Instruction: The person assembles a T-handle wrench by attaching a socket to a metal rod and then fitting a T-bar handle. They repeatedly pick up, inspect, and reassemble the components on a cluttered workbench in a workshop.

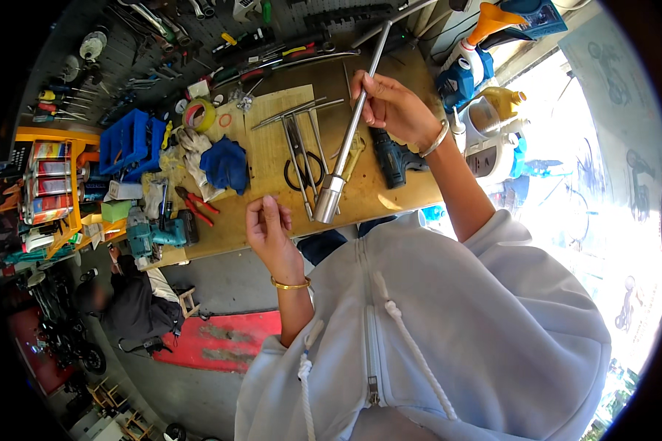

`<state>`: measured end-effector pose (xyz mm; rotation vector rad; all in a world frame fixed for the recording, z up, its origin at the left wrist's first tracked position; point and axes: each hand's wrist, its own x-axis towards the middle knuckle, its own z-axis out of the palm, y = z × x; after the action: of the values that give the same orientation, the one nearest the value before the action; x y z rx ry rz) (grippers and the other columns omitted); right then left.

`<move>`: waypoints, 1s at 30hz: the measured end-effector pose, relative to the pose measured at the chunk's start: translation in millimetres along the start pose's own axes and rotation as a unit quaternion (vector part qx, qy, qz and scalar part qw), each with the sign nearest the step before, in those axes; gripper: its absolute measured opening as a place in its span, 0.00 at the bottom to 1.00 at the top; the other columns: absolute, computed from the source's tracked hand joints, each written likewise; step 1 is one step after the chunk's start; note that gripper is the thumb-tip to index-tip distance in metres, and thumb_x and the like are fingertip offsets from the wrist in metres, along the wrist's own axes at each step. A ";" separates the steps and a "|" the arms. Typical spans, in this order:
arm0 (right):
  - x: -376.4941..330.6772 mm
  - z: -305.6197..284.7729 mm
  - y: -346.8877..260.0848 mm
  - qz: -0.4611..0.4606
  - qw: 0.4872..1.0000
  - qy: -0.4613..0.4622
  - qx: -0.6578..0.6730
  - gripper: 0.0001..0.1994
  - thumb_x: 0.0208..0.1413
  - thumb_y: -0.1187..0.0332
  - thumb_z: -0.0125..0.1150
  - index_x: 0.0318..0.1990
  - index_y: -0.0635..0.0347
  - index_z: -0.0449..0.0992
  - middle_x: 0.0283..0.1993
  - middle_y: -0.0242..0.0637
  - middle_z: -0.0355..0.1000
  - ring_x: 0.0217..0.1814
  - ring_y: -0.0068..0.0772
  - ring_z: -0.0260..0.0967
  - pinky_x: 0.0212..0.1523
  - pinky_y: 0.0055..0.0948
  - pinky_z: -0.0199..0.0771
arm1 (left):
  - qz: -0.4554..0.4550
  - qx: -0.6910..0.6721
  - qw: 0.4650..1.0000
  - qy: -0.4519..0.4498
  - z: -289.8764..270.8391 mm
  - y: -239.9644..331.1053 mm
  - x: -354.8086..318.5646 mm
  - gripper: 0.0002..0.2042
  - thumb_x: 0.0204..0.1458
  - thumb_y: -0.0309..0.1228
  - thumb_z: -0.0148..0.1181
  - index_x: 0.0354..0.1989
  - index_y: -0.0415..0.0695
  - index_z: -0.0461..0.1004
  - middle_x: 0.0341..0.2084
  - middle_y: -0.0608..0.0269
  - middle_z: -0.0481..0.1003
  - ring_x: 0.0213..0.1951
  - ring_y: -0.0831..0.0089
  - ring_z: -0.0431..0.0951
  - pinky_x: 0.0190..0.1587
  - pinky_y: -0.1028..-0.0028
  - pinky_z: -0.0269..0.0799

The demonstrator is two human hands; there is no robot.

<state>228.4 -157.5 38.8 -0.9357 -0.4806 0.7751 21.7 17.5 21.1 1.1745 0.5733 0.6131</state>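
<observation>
My right hand (397,106) is closed round the shaft of a long chrome T-handle socket wrench (358,110), raised over the workbench. Its wide socket end points down toward me, and the crossbar is at the far upper end. Near the bench's front edge, my left hand (270,228) is held up with curled fingers and thumb, apart from the wrench; nothing shows in it. Below the wrench lie several thinner T-handle wrenches (294,151) on a piece of cardboard (268,136). Black-handled scissors (294,176) lie partly under them. A dark cordless drill (396,160) rests beside the wrench.
Red-handled pliers (197,206), a blue cloth (225,165), a yellow tape roll (197,116) and a teal power tool (154,234) lie at left. Bottles and jugs (493,158) stand at right. A pegboard (191,55) with tools rises behind. Another person (140,309) is at lower left.
</observation>
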 end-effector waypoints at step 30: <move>-27.9 48.6 0.2 0.055 0.886 -0.008 0.460 0.13 0.67 0.60 0.43 0.37 0.61 0.67 0.23 0.25 0.54 0.25 0.18 0.49 0.23 0.15 0.59 | 0.008 -0.053 0.999 0.007 14.7 1.2 -31.8 0.08 0.59 0.33 0.56 0.32 0.43 0.70 0.21 0.71 0.70 0.22 0.85 0.64 0.25 0.84 0.58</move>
<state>177.9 -153.0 62.8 -0.0619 -0.0307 0.9778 9.3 -14.2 29.4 1.0766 0.5363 0.6580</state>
